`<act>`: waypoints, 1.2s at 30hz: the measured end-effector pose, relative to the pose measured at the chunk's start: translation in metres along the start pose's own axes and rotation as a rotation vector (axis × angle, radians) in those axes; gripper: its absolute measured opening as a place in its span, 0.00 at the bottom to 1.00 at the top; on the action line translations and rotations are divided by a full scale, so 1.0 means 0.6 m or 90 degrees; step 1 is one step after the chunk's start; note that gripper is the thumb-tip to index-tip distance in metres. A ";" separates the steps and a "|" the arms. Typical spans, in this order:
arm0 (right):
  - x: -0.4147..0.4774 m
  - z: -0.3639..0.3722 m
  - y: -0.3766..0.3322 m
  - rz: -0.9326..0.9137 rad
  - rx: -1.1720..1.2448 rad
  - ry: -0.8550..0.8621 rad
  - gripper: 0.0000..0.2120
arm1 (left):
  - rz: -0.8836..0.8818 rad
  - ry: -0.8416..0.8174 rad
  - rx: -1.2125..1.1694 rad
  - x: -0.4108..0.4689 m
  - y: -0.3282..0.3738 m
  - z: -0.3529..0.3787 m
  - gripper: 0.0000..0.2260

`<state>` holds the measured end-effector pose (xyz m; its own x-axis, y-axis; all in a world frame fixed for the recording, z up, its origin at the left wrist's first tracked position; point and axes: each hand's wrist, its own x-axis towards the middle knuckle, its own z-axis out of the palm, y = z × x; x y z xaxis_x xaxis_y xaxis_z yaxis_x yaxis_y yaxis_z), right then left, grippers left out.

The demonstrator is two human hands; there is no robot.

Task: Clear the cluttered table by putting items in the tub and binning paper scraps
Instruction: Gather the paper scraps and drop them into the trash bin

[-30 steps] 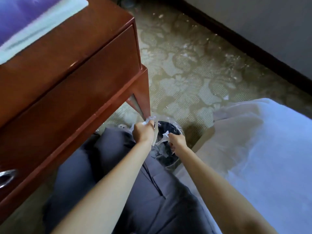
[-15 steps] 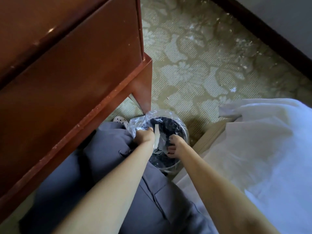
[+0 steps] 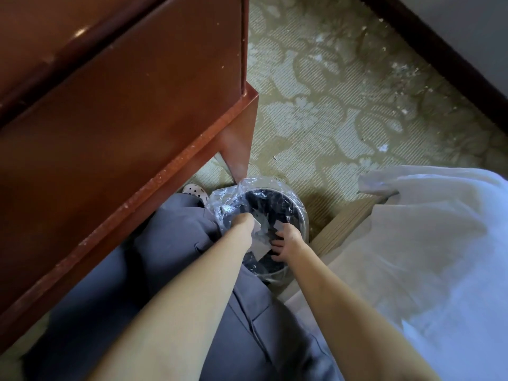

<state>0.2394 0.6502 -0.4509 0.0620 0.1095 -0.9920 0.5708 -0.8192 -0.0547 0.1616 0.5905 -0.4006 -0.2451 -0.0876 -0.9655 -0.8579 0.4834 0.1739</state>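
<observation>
Below the counter (image 3: 123, 119) leg, at picture centre, the bin (image 3: 300, 210) stands on the carpet (image 3: 316, 119), with a clear liner (image 3: 220, 199) folded over its rim. Both hands reach into its mouth. The left hand (image 3: 242, 220), at the 9 o'clock rim, is curled; whether it pinches anything cannot be determined. The right hand (image 3: 286, 240), at 4 o'clock, has its fingers (image 3: 276, 246) spread and relaxed. A white paper scrap (image 3: 258, 243) lies inside the bin between the hands, its long axis running 12 to 6 o'clock and one corner pointing to 6 o'clock. A white bed (image 3: 412, 243) occupies 4 o'clock.
</observation>
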 end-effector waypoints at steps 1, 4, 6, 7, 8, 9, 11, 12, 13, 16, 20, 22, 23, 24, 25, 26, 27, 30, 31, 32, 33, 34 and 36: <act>-0.003 -0.001 0.001 -0.007 -0.007 0.009 0.22 | -0.003 -0.004 -0.003 -0.008 0.003 -0.003 0.11; -0.012 -0.009 0.004 -0.050 -0.031 0.011 0.22 | -0.002 -0.014 -0.009 -0.004 0.000 -0.011 0.13; -0.025 -0.014 0.003 -0.083 -0.046 0.004 0.22 | -0.002 -0.019 -0.017 -0.015 -0.001 -0.018 0.15; -0.033 -0.015 0.003 -0.096 -0.052 0.006 0.21 | -0.006 -0.026 -0.022 -0.025 -0.001 -0.022 0.15; -0.041 -0.015 0.003 -0.108 -0.061 0.016 0.20 | -0.005 -0.039 -0.025 -0.032 -0.002 -0.028 0.16; -0.052 -0.015 0.003 -0.124 -0.073 0.032 0.19 | 0.000 -0.058 -0.034 -0.043 -0.003 -0.034 0.18; -0.077 -0.011 0.004 -0.195 -0.105 0.061 0.13 | 0.036 -0.089 -0.034 -0.066 -0.003 -0.047 0.20; -0.091 -0.008 0.005 -0.247 -0.120 0.073 0.11 | 0.062 -0.106 -0.021 -0.081 -0.003 -0.054 0.20; -0.109 -0.004 0.006 -0.307 -0.139 0.085 0.10 | 0.092 -0.115 -0.004 -0.101 -0.003 -0.062 0.20; -0.190 0.013 0.017 -0.504 -0.198 0.105 0.11 | 0.229 -0.102 0.037 -0.170 -0.006 -0.093 0.13; -0.334 0.041 0.051 -0.795 -0.208 0.042 0.08 | 0.459 -0.021 0.068 -0.266 -0.028 -0.168 0.07; -0.403 0.056 0.076 -0.899 -0.181 -0.018 0.10 | 0.563 0.056 0.068 -0.322 -0.048 -0.220 0.09; -0.435 0.065 0.090 -0.944 -0.168 -0.056 0.10 | 0.611 0.101 0.047 -0.349 -0.060 -0.249 0.10; -0.467 0.076 0.105 -0.979 -0.162 -0.097 0.10 | 0.653 0.143 0.016 -0.374 -0.074 -0.279 0.11; -0.495 0.089 0.120 -1.007 -0.168 -0.135 0.10 | 0.685 0.184 -0.015 -0.397 -0.089 -0.308 0.12; -0.522 0.105 0.135 -1.037 -0.180 -0.168 0.10 | 0.713 0.226 -0.041 -0.421 -0.104 -0.338 0.13; -0.547 0.122 0.152 -1.069 -0.194 -0.198 0.10 | 0.735 0.268 -0.059 -0.440 -0.120 -0.367 0.14; -0.611 0.182 0.208 -1.115 -0.260 -0.299 0.09 | 0.760 0.395 -0.111 -0.486 -0.170 -0.451 0.11; -0.627 0.206 0.227 -1.121 -0.301 -0.321 0.09 | 0.756 0.440 -0.122 -0.497 -0.188 -0.478 0.10; -0.642 0.227 0.247 -1.130 -0.346 -0.340 0.09 | 0.747 0.481 -0.134 -0.505 -0.206 -0.504 0.10; -0.656 0.250 0.268 -1.142 -0.392 -0.357 0.09 | 0.736 0.514 -0.149 -0.511 -0.224 -0.530 0.10; -0.669 0.274 0.289 -1.153 -0.437 -0.378 0.08 | 0.724 0.541 -0.166 -0.516 -0.242 -0.557 0.10; -0.695 0.322 0.333 -1.172 -0.534 -0.413 0.09 | 0.694 0.586 -0.199 -0.523 -0.277 -0.611 0.10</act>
<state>0.1695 0.3320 -0.0703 -0.9738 -0.0187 0.2267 -0.2169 0.3767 -0.9006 0.2159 0.2185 -0.0555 -0.9172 -0.3823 0.1123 -0.0926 0.4787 0.8731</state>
